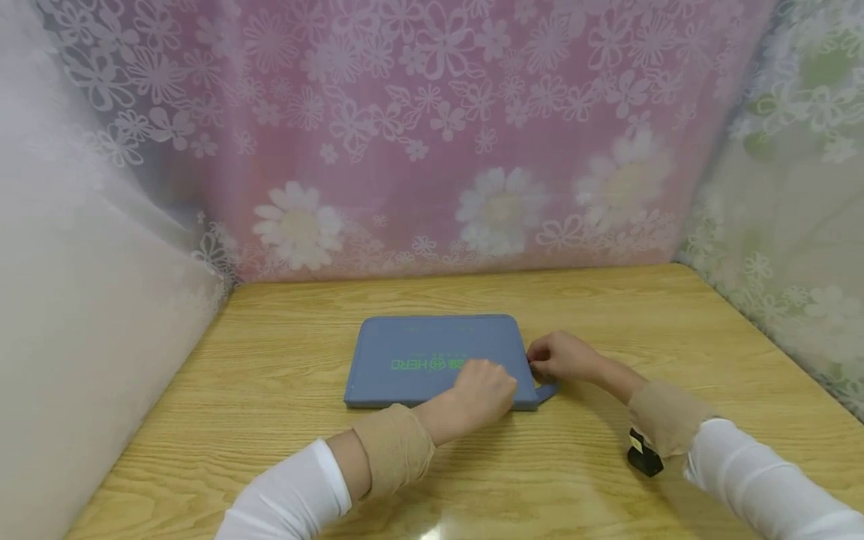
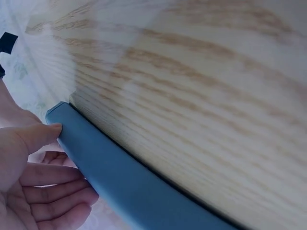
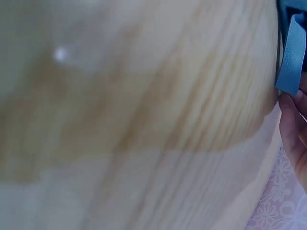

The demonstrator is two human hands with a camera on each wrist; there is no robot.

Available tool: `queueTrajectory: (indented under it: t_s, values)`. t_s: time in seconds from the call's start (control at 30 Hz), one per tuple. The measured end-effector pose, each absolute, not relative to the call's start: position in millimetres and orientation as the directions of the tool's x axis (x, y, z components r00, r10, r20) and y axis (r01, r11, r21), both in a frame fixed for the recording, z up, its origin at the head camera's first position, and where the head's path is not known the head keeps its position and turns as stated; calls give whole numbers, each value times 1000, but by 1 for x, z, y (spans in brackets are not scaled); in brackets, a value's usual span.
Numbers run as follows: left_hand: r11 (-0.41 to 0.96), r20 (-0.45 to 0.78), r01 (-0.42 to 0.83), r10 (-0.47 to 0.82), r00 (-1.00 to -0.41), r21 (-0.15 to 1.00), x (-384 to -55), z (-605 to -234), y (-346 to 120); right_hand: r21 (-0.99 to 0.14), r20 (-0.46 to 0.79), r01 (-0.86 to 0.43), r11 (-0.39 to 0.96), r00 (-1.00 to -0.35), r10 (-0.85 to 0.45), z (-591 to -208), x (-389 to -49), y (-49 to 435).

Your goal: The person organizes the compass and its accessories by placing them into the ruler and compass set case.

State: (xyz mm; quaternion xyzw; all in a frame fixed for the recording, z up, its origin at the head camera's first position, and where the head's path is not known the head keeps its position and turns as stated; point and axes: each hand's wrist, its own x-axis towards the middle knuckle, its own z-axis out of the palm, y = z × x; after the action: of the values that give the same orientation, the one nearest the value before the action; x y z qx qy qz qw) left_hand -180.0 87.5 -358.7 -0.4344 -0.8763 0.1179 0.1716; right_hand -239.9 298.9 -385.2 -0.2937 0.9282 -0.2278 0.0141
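Note:
A blue zip case [image 1: 398, 337] with green HERO lettering lies flat on the table, its lettering upside down in the head view. My left hand [image 1: 484, 390] rests at its near right part. In the left wrist view the left thumb [image 2: 48, 132] touches the narrow edge close to a corner, and the other fingers lie loosely bent against the cover. On the right side, my right hand [image 1: 563, 356] pinches the case's zipped edge with curled fingers, beside a blue wrist strap [image 1: 548, 391]. The zipper pull is hidden by those fingers. The right wrist view shows this strap [image 3: 292, 57] by the fingertips.
The case lies on a wood-grain table [image 1: 270, 360]. A pink flowered curtain [image 1: 405, 150] hangs behind it, with pale curtains at both sides. Both wrists wear tan wraps, and a small black device [image 1: 644, 456] sits under the right one.

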Motion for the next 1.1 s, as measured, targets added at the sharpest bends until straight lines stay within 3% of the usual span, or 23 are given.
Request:
queueTrajectory:
  t_s: [0.23, 0.53, 0.77, 0.9, 1.0, 1.1]
  values:
    - [607, 225, 702, 793, -566, -373, -182, -360, 87, -493, 94, -543, 680, -810, -579, -381, -228, 299]
    - [618, 250, 698, 786, -565, -363, -181, -360, 87, -462, 117, -578, 673, -792, -599, -381, -207, 302]
    - [635, 220, 694, 771, -598, -340, -182, -358, 86, -426, 183, -696, 577, -692, -699, -383, -204, 302]
    - [636, 189, 703, 769, -610, -319, -182, -356, 85, -408, 152, -704, 581, -680, -717, -382, -204, 302]
    - [667, 148, 718, 745, -651, -200, -189, -353, 80, -422, 66, -661, 620, -705, -707, -374, -205, 301]
    - [739, 100, 674, 669, -736, 17, -202, -345, 69, -463, -11, -567, 681, -765, -644, -363, -206, 297]
